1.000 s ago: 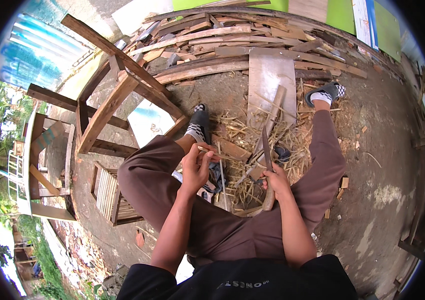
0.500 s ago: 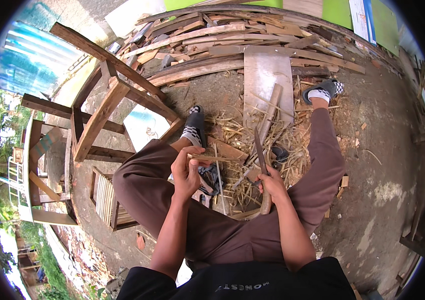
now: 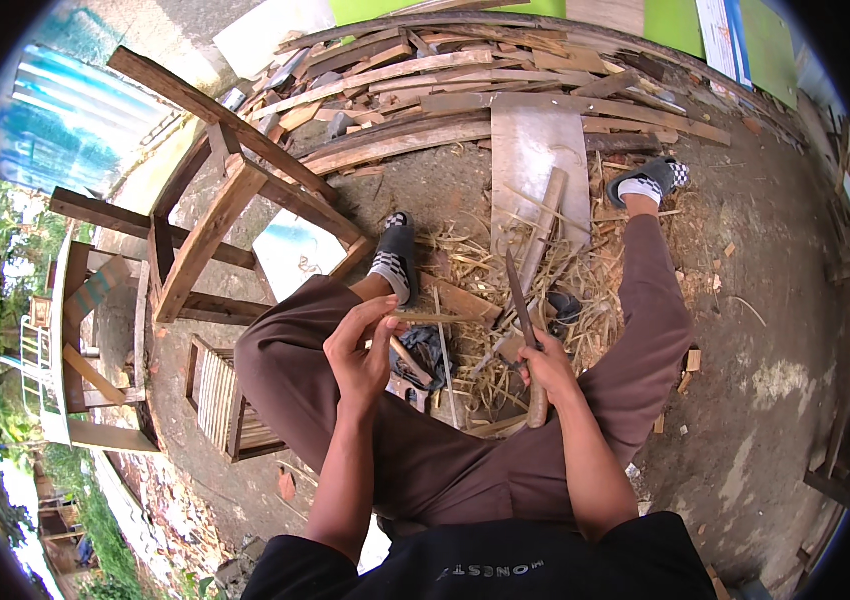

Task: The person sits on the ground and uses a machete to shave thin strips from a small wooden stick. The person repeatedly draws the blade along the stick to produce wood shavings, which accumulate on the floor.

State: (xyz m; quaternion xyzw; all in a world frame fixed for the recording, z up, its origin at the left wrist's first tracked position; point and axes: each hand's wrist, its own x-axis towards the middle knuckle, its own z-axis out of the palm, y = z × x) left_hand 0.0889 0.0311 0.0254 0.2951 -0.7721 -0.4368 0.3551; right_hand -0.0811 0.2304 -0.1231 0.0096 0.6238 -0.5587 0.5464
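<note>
My left hand (image 3: 358, 350), held over the inner side of my left knee, pinches a thin bamboo strip (image 3: 433, 318) between thumb and fingers. The strip points right, toward the knife. My right hand (image 3: 548, 367) is closed round a long knife near where its handle (image 3: 537, 405) meets the dark blade (image 3: 518, 295). The blade points up and away from me; the handle's end is by my right thigh. Below the hands, pale shavings (image 3: 485, 375) cover the ground. A black plastic bag (image 3: 425, 355) and a tan stick (image 3: 410, 360) lie below my left hand.
A wooden frame (image 3: 210, 235) stands at the left, near a small slatted piece (image 3: 230, 400). A flat board (image 3: 535, 150) lies ahead between my feet, with a wood batten (image 3: 545, 225) on it. Piled timber (image 3: 425, 75) stretches across the back.
My left hand has shifted slightly left and down, and its fingers reach out straighter. More of the tan stick and bag shows beside it. The knife has hardly moved.
</note>
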